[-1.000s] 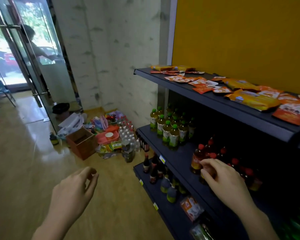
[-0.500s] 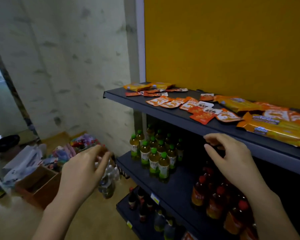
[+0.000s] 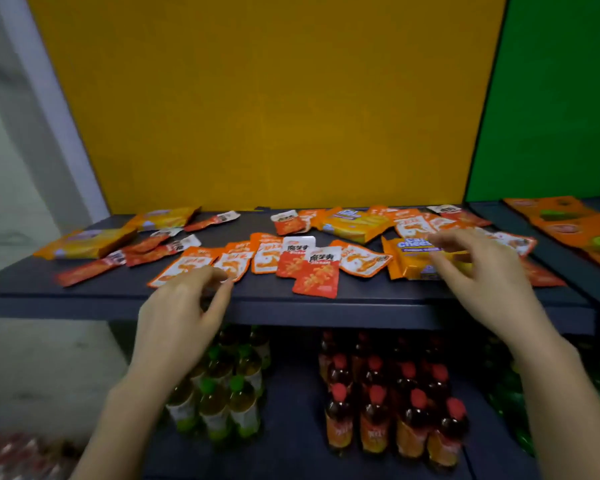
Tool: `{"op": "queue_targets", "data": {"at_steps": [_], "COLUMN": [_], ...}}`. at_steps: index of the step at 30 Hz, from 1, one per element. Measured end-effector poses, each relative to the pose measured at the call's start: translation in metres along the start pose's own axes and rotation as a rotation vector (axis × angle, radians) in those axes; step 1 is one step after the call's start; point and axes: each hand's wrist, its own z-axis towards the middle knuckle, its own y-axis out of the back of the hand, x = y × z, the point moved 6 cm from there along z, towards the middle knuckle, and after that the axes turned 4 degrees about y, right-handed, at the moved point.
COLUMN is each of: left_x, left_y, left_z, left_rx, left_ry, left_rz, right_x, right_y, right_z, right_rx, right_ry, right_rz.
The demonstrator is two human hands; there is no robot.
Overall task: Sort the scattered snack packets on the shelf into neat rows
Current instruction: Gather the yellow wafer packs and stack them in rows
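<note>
Several orange and red snack packets lie scattered on the dark top shelf (image 3: 291, 299). Small orange-and-white sachets (image 3: 267, 258) overlap in the middle, with a red one (image 3: 316, 278) nearest the edge. Long red sticks (image 3: 146, 252) and yellow cracker packs (image 3: 87, 242) lie at the left. My left hand (image 3: 184, 317) hovers at the shelf's front edge, fingers loosely curled just short of an orange sachet (image 3: 184, 266), holding nothing. My right hand (image 3: 482, 275) reaches over a yellow cheese cracker pack (image 3: 413, 261), fingers spread and slightly bent, gripping nothing.
Below the top shelf stand green-capped tea bottles (image 3: 222, 400) and red-capped bottles (image 3: 388, 410). A yellow back panel (image 3: 274, 98) rises behind the packets, a green panel (image 3: 551, 98) to the right. More orange packets (image 3: 565, 220) lie on the neighbouring shelf.
The view has swung right and up to face the top shelf. Both hands rose from the bottle level to the shelf's front edge, over the packets.
</note>
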Motion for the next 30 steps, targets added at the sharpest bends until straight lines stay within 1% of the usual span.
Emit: {"op": "queue_targets", "data": {"at_steps": [3,5,7,11,14,17,19,23,26,30], "left_x": [-0.007,-0.013,-0.021,-0.042,-0.059,-0.072,-0.081,-0.091,-0.092,-0.097], "left_y": [-0.019,-0.033,-0.046,-0.071,-0.101,-0.135,-0.156,-0.189,-0.206,-0.217], "left_z": [0.028,0.046,0.062,0.096,0.125,0.156,0.173,0.189,0.191,0.197], "left_rx": [0.017,0.04,0.068,0.133,0.255,0.382,0.463,0.626,0.725,0.79], "left_ry": [-0.107,-0.167,-0.203,-0.211,-0.221,-0.214,-0.177,0.012,0.124,0.159], "left_rz": [-0.071,-0.105,-0.137,-0.17,-0.157,-0.131,-0.139,-0.276,-0.274,-0.32], "right_x": [-0.016,-0.025,-0.033,-0.046,-0.052,-0.057,-0.061,-0.069,-0.07,-0.07], "right_y": [0.004,0.007,0.009,0.006,0.0,-0.005,-0.006,-0.006,-0.007,-0.009], "right_z": [0.003,0.004,0.006,0.013,0.015,0.017,0.02,0.026,0.03,0.034], "right_rx": [-0.025,-0.05,-0.038,0.104,0.195,0.282,0.307,0.358,0.396,0.44], "right_ry": [-0.148,-0.259,-0.359,-0.551,-0.645,-0.692,-0.711,-0.738,-0.749,-0.746], "right_rz": [-0.161,-0.223,-0.28,-0.377,-0.37,-0.363,-0.349,-0.344,-0.339,-0.322]}}
